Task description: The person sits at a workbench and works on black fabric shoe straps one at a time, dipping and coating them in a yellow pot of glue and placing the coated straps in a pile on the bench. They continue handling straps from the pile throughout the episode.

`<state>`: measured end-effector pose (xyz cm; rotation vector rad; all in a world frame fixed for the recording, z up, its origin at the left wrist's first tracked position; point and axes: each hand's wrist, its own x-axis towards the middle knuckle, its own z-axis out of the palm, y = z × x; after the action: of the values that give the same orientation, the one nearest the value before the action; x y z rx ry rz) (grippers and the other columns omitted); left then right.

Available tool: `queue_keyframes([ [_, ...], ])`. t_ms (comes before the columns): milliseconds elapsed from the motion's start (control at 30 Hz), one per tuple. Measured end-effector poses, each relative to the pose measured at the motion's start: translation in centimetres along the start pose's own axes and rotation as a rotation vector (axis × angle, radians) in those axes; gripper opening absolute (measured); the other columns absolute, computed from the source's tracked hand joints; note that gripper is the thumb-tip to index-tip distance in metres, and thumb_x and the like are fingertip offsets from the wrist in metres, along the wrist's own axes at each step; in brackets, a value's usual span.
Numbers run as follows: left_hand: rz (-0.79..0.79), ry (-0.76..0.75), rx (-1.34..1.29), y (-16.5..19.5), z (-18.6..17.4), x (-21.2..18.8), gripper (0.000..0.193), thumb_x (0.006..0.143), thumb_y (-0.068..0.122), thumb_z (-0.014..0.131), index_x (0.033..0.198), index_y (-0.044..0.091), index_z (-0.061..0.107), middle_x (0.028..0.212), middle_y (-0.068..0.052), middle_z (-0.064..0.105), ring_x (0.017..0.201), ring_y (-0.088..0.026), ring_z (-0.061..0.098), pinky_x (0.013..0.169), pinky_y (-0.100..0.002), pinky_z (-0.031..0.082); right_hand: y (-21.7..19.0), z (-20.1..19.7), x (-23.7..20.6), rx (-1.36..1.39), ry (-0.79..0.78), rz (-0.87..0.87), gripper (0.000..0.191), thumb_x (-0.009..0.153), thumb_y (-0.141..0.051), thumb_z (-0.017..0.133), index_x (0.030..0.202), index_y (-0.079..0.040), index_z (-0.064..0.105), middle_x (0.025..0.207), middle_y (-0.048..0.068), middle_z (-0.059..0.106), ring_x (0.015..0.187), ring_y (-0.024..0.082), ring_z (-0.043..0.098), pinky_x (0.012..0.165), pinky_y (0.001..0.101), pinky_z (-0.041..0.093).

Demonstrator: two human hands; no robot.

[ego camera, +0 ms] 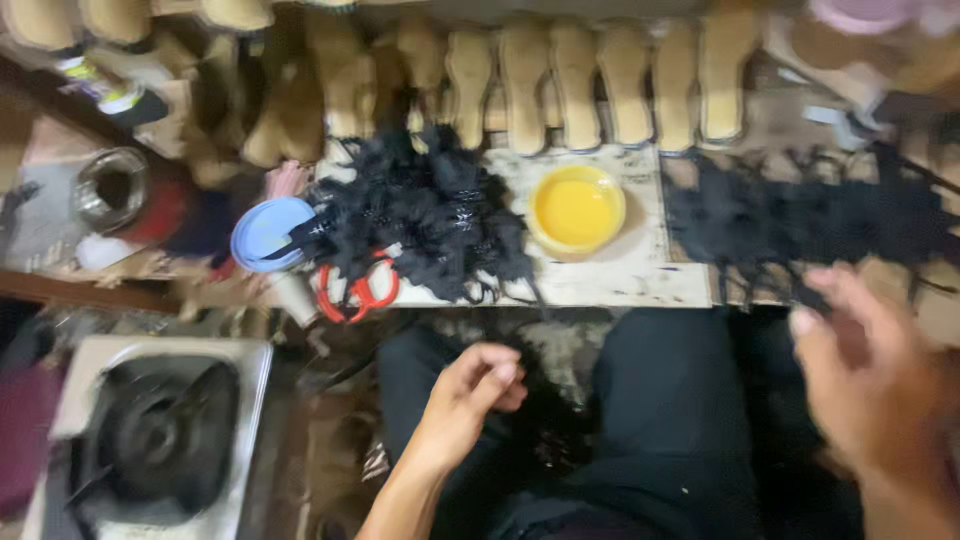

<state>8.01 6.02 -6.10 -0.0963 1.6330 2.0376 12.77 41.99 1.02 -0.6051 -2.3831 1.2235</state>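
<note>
Stove [160,440] at 8 o'clock beside the seated person's lap. Left hand [470,395], centre, pinches fingers together; whether its grip holds a black strap piece, blur hides. Black strap heap [420,215] lies at 12 o'clock on the counter [640,275], just beside the yellow glue bowl [576,208], within easy reach. Right hand [870,380], at 3 o'clock, spreads released, empty.

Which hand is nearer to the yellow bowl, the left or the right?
Left, narrowly. The left hand is below the yellow bowl, slightly to its left; the right hand is farther, low at the right edge.
</note>
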Motion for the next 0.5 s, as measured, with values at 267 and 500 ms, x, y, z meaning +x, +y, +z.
queue_keyframes([
  [267,0.412,0.311,0.713,8.9,-1.5,3.2,0.028,0.098,0.027,0.071,0.113,0.003,0.069,0.089,-0.008,0.072,0.083,-0.020,0.068,0.074,-0.033,0.056,2.4,8.2,-8.3,0.009,-0.412,-0.285,0.035,0.081,-0.009,0.074,0.116,-0.005,0.074,0.112,0.010,0.076,0.105,0.021,0.074,0.092,0.0320,0.056],
  [500,0.692,0.525,1.243,12.7,-0.9,8.4,0.051,0.075,0.023,0.080,0.118,-0.001,0.066,0.103,-0.023,0.066,0.087,-0.043,0.066,0.069,-0.050,0.052,5.6,9.5,-10.8,-0.028,-0.639,-0.184,0.039,0.080,-0.011,0.077,0.118,-0.004,0.074,0.113,0.010,0.079,0.110,0.022,0.075,0.094,0.0346,0.057],
])
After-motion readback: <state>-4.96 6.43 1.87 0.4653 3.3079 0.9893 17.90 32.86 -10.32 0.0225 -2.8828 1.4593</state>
